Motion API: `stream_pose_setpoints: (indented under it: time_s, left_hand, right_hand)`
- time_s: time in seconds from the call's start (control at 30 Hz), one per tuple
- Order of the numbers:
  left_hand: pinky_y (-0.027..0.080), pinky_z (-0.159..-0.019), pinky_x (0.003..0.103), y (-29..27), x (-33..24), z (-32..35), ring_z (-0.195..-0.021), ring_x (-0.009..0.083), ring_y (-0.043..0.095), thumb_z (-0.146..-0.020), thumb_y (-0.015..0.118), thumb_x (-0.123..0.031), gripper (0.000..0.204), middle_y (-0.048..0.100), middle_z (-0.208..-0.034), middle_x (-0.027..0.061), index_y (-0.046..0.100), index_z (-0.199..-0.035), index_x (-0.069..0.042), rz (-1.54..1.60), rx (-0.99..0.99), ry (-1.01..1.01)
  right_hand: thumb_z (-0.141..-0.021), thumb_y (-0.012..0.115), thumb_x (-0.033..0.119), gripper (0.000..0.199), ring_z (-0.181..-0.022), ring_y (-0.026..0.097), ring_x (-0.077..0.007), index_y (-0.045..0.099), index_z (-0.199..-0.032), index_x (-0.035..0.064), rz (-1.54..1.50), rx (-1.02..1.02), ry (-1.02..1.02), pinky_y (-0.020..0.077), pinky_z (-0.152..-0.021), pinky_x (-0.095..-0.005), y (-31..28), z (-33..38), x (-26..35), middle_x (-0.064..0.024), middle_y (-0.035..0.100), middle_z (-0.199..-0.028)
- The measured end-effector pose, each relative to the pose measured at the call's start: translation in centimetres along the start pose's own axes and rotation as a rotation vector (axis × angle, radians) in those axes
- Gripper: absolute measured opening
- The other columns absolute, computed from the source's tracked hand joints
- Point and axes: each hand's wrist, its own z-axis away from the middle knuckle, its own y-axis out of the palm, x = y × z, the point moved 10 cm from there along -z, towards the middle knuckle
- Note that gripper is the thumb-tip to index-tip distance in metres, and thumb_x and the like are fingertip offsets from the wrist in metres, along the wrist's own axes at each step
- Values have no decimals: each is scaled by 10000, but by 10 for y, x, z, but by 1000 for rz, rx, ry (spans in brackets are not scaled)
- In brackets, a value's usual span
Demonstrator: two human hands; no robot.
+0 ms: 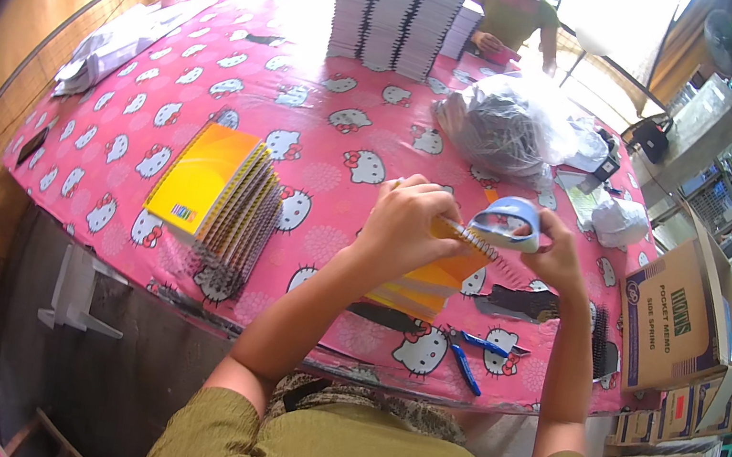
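Note:
My left hand (411, 222) is closed on the edge of a yellow spiral notebook (447, 266), whose wire coil (482, 243) runs along the top. My right hand (557, 256) grips a blue-and-white tool with a loop-shaped handle (508, 221), held against the coil's right end; its exact kind I cannot make out. Beneath my left hand lie more yellow notebooks (407, 298), partly covered by my arm. In front of me rest pliers with blue handles (464, 366). A stack of yellow spiral notebooks (214, 184) stands to the left.
The pink patterned tablecloth (339, 156) covers the table. Tall stacks of bound pages (391, 20) and a clear plastic bag (510, 122) stand at the back. Cardboard boxes (685, 316) line the right side. Across the table is another person (513, 16). Loose black coils (600, 345) lie right.

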Motion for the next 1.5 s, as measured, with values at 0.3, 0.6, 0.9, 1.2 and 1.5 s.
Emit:
stream_pose_setpoints:
  time_s: [0.3, 0.6, 0.9, 1.2, 1.5]
  left_hand:
    - [455, -886, 424, -22, -4, 15, -945, 286, 615, -621, 844, -169, 447, 644, -929, 92, 643, -1011, -81, 42, -356, 119]
    - [518, -721, 255, 5, 68, 23, -838, 116, 639, -786, 742, -37, 317, 659, -970, 36, 647, -1087, -64, 944, -334, -151]
    - [542, -695, 248, 10, 86, 27, -784, 108, 644, -885, 681, -107, 229, 696, -918, 67, 679, -1080, 12, 1349, -208, -436]
    - [521, -730, 235, 13, 95, 28, -806, 106, 627, -877, 675, -48, 241, 679, -927, 53, 650, -1107, 20, 1373, -218, -420]
    - [494, -729, 215, 6, 64, 24, -851, 89, 592, -831, 712, -8, 198, 599, -1017, 52, 601, -995, -17, 1199, -94, -291]
  right_hand:
    - [-707, 649, -9, 413, -874, 647, -217, 598, -1117, 2, -814, 5, 115, 563, -707, -370, 7, -11, 13, -111, 647, -1016]
    - [-656, 618, 12, 480, -933, 649, -264, 587, -1134, -13, -707, 88, 215, 553, -774, -359, 33, -23, 27, -113, 646, -1044]
    - [-668, 660, 17, 447, -790, 634, -180, 587, -1109, -12, -266, 86, 46, 522, -665, -303, 43, -47, 48, -83, 676, -955]
    - [-720, 678, 107, 359, -871, 672, -294, 574, -1060, 58, 371, -151, 349, 517, -746, -430, 3, -18, 27, -174, 670, -956]
    - [-710, 716, 147, 521, -1166, 504, -394, 489, -1169, 48, 700, -140, 685, 443, -939, -478, -6, 135, -71, -197, 513, -1270]
